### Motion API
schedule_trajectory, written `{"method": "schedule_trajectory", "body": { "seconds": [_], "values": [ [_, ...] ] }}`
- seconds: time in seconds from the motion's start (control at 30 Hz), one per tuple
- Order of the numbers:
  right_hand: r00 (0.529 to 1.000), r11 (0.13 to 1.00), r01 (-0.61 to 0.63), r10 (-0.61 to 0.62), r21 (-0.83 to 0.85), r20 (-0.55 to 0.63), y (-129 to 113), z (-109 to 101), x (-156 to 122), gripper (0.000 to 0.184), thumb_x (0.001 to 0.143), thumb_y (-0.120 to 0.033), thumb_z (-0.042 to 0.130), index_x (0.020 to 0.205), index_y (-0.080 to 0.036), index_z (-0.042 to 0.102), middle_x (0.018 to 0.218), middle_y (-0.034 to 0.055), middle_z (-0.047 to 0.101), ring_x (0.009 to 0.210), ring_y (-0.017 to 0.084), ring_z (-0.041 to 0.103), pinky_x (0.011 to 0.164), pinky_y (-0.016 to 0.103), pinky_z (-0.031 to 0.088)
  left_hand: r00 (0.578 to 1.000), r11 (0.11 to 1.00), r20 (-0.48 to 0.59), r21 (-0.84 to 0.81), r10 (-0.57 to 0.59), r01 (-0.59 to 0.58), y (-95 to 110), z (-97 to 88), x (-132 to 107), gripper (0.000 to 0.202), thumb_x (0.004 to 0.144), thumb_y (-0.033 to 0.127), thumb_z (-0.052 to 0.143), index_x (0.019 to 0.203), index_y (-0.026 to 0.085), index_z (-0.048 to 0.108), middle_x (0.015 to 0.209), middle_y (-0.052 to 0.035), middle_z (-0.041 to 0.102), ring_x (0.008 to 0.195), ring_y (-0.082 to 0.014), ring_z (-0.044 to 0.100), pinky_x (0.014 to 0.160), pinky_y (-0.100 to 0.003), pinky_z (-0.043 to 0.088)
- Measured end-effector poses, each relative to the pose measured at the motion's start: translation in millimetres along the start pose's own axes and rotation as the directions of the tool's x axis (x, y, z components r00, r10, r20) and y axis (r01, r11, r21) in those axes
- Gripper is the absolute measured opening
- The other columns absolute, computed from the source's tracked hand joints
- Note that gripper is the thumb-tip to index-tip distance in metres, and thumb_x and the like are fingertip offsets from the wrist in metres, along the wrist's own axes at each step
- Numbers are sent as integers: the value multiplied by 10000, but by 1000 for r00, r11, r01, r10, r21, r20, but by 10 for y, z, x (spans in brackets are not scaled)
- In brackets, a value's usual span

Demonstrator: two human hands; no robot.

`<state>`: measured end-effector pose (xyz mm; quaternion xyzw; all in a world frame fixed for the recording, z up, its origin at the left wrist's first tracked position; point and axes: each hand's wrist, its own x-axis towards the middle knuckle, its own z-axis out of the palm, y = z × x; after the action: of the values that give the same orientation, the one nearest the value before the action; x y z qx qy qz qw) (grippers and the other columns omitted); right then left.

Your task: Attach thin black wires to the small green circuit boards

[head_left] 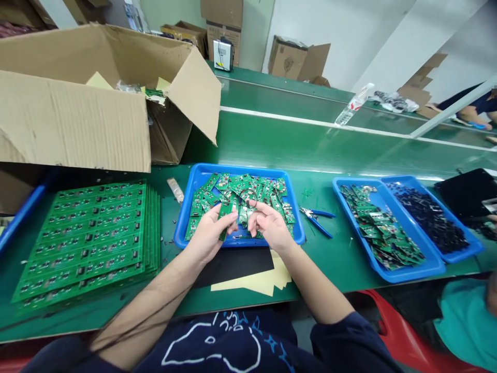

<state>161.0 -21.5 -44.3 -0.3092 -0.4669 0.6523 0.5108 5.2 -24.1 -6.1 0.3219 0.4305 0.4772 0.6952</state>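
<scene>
head view shows me the left grip (pixel 207 234) pinched closed on a green circuit board (pixel 225 210), a blue tray (pixel 244 242) beneath; just beside it, the right grip (pixel 274 228) is curled, its hold i cannot tell.

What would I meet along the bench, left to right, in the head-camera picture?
Stacked circuit-board panels, blue tray of loose circuit boards, blue-handled pliers, another blue tray of circuit boards, adjoining blue tray of black parts.

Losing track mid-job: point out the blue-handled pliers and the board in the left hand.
Blue-handled pliers (pixel 320 226): head view, on the nearer handle.
Held board (pixel 225 210): head view, on its green face.
</scene>
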Motion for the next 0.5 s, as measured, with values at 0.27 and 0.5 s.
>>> {"method": "schedule_trajectory", "body": {
  "seconds": [0.27, 0.5],
  "values": [
    [986, 982, 77, -49, -174, 158, 31, 36, -62, 448, 795, -378, 612, 1203, -221, 519, 666, -16, 596, 523, 103, 531, 523, 262, 480, 982, 955, -110, 270, 155, -121, -53, -57, 35, 260, 640, 337, 713, 715, 148, 550, 473, 79, 464, 437, -56, 384, 472, -202, 320],
    [964, 887, 195, -95, -419, 248, 11, 37, -96, 491, 844, -328, 540, 1311, -214, 436, 713, -4, 575, 586, 111, 535, 577, 257, 488, 983, 932, -100, 346, 156, -112, -36, -69, 28, 310, 631, 363, 708, 596, 162, 475, 450, 76, 451, 440, -63, 398, 478, -200, 323]
  ]
}}
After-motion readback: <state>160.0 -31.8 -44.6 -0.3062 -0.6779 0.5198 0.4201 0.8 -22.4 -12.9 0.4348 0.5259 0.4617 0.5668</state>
